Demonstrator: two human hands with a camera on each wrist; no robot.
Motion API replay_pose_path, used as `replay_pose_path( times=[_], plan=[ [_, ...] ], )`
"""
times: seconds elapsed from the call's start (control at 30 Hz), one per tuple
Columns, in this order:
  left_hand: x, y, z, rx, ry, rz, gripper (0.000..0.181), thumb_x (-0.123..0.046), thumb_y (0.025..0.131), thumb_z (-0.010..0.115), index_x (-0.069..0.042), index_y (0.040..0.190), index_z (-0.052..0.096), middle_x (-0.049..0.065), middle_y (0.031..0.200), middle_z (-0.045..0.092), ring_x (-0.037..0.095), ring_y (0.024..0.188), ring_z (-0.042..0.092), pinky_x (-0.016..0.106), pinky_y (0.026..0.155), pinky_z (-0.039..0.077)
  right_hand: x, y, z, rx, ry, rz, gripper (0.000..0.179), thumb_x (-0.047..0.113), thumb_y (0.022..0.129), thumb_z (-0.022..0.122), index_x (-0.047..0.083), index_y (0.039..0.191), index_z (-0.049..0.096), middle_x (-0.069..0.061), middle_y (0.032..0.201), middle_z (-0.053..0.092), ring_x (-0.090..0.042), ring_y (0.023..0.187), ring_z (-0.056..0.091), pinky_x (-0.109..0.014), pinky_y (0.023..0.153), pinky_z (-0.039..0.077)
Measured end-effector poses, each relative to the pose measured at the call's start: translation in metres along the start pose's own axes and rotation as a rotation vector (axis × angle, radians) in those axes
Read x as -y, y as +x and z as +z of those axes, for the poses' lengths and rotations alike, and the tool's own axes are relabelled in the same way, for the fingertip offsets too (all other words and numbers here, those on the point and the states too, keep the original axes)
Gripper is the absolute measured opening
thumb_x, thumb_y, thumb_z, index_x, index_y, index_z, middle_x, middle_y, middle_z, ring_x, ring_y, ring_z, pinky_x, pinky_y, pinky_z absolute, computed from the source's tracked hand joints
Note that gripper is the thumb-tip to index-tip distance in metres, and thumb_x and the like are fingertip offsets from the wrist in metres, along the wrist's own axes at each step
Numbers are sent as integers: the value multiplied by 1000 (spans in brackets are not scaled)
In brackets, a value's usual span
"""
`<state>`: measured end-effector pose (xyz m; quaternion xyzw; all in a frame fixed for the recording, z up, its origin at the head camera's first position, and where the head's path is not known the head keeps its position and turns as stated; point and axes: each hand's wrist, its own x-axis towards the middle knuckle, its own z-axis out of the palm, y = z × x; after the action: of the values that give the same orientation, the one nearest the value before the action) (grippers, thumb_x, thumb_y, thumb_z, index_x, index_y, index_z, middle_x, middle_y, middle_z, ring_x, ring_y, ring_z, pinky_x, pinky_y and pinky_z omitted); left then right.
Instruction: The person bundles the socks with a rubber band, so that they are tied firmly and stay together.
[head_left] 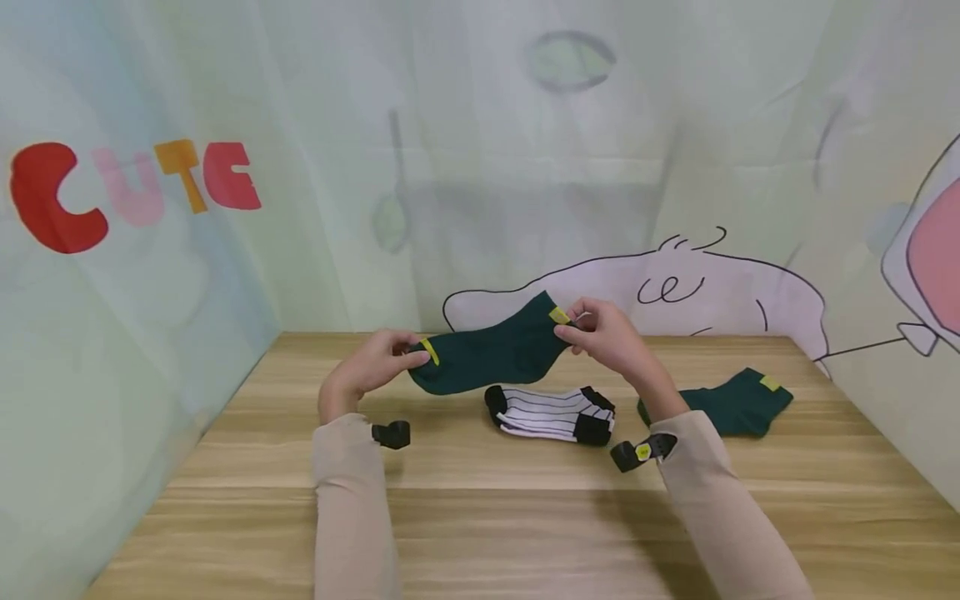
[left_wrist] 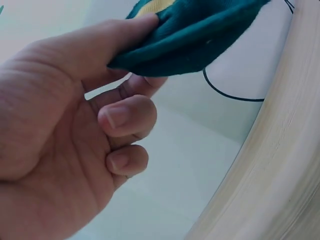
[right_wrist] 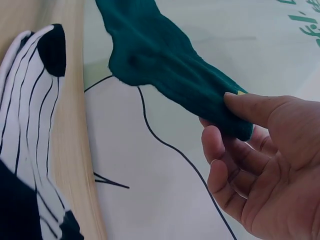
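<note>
The left hand (head_left: 375, 362) pinches the toe of a green sock (head_left: 487, 354) and the right hand (head_left: 607, 333) pinches its cuff, holding it above the surface (head_left: 487, 517). Only the head view shows another green sock (head_left: 742, 404), right of a striped sock (head_left: 543, 414); only the left wrist view shows the left hand's lower fingers (left_wrist: 131, 117) curled below the fabric.

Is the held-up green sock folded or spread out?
Spread out: the green sock runs lengthwise from the left hand to the right hand.
</note>
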<state>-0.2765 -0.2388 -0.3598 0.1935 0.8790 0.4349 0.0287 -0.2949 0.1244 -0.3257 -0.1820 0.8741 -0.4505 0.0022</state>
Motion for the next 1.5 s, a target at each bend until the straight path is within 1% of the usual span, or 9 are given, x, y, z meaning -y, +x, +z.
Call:
replay_pose_path(
  times=[0.23,0.43,0.6,0.77,0.87,1.0,1.07,1.33,1.5],
  plan=[
    [-5,8,7,-28,-28,34,16,-18,100,63,-2,99,66,8,87,58,24,81,50,36,76,42,-10,-12,-8,-13,-28,-28,21,19,97,68,2,106,59,-12,91,65,-26,76,64,-32,69,49],
    [-10,16,14,-25,-30,39,15,-20,100,63,-5,100,66,7,87,59,25,82,51,38,77,43,-22,-25,-16,-10,-53,-36,22,18,96,68,0,104,59,-11,87,60,-31,77,64,-31,66,48],
    [-11,19,20,18,-11,43,18,-23,101,61,-6,102,64,8,88,63,26,85,54,40,80,44,-33,-33,-19,-13,-62,-27,21,17,96,69,0,103,60,-11,85,62,-27,74,64,-29,63,48],
    [-11,21,22,56,-10,35,19,-22,104,57,-4,106,60,12,100,65,27,97,61,45,89,47,-37,-33,-20,-3,-63,-2,22,20,96,69,2,105,60,-10,85,65,-28,75,65,-30,64,48],
    [-10,22,21,75,-13,22,20,-21,104,55,-2,109,59,11,100,64,26,92,61,42,84,49,-36,-32,-22,26,-44,7,24,20,97,68,1,108,60,-10,87,65,-27,76,64,-31,65,48],
    [-11,27,24,109,-31,-12,19,-20,105,54,-2,110,56,6,82,57,20,68,49,33,68,43,-36,-35,-30,76,-23,7,24,18,98,67,-1,109,59,-12,88,65,-25,75,63,-34,66,48],
    [-12,28,25,118,-41,-35,18,-19,105,54,-2,109,55,4,78,55,17,65,46,30,65,41,-37,-35,-34,98,-26,0,22,17,98,66,-1,107,59,-12,87,65,-25,74,63,-35,66,48],
    [-16,30,25,107,-62,-81,28,-25,102,60,-1,114,55,7,83,64,22,75,58,36,80,50,-41,-33,-41,153,-25,-4,17,17,98,65,2,95,57,-6,80,63,-31,74,65,-31,63,46],
    [-14,30,26,123,-87,-66,29,-26,101,61,-3,116,53,5,73,60,20,68,51,33,73,46,-45,-35,-44,179,-5,23,17,16,98,65,-1,99,60,-9,83,66,-32,75,65,-34,64,47]
  ],
)
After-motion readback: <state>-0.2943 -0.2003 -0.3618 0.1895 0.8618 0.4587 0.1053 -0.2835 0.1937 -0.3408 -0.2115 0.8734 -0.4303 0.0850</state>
